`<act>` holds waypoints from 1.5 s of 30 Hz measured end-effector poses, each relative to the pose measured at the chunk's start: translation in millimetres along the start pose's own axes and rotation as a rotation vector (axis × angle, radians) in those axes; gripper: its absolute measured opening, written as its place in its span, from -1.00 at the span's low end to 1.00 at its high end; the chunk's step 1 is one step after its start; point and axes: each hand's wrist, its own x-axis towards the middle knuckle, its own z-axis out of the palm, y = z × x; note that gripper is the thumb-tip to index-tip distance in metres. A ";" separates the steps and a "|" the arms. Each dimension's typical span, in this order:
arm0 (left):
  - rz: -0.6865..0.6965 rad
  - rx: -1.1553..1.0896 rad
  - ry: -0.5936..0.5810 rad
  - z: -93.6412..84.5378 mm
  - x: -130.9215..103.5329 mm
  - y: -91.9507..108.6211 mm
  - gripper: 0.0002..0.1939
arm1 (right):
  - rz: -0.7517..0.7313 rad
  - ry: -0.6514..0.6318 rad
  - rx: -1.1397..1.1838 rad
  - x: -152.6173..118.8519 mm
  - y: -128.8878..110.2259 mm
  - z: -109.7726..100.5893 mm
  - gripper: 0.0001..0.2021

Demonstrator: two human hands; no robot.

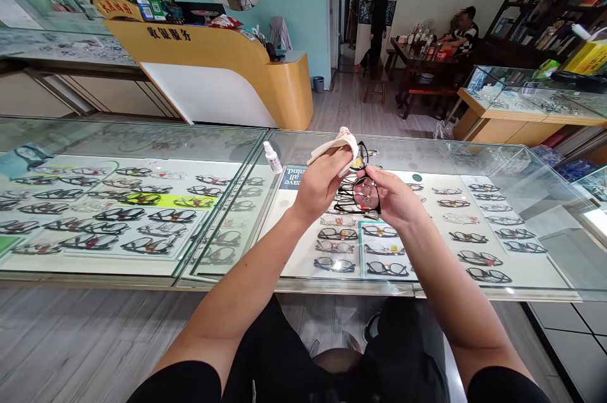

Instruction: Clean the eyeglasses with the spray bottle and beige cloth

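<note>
My right hand (pixel 397 197) grips a pair of dark-rimmed eyeglasses (pixel 366 194) by the frame, thumb and fingers closed on it. They are held above the glass counter, one round lens hanging low and looking speckled. Bunched in my left hand (pixel 317 183) is a pale cleaning cloth (pixel 334 145), draped over the fingers right beside the upper part of the glasses. Whether the cloth touches the upper lens is hidden by my fingers. A small white spray bottle (pixel 272 158) stands upright on the counter, left of my left hand.
Under the glass countertop (pixel 246 137) lie rows of spectacle frames (pixel 337 234). Across the aisle stands a yellow and white service desk (pixel 279 83). One person (pixel 380 11) walks at the back; another (pixel 465 33) sits at a wooden table (pixel 408 49). More display cases (pixel 516 99) stand right.
</note>
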 end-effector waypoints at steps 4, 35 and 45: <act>0.042 0.003 -0.038 -1.0 1.2 -2.6 -0.54 | 0.058 -0.043 0.043 0.2 5.4 2.8 -0.64; -0.897 -0.927 -0.314 9.8 4.7 35.7 -0.30 | -0.128 -0.018 -0.126 14.2 3.7 -16.7 -0.58; -0.926 -1.016 -0.271 15.1 6.0 42.9 -0.25 | -0.109 -0.003 -0.117 17.3 7.1 -12.5 -0.57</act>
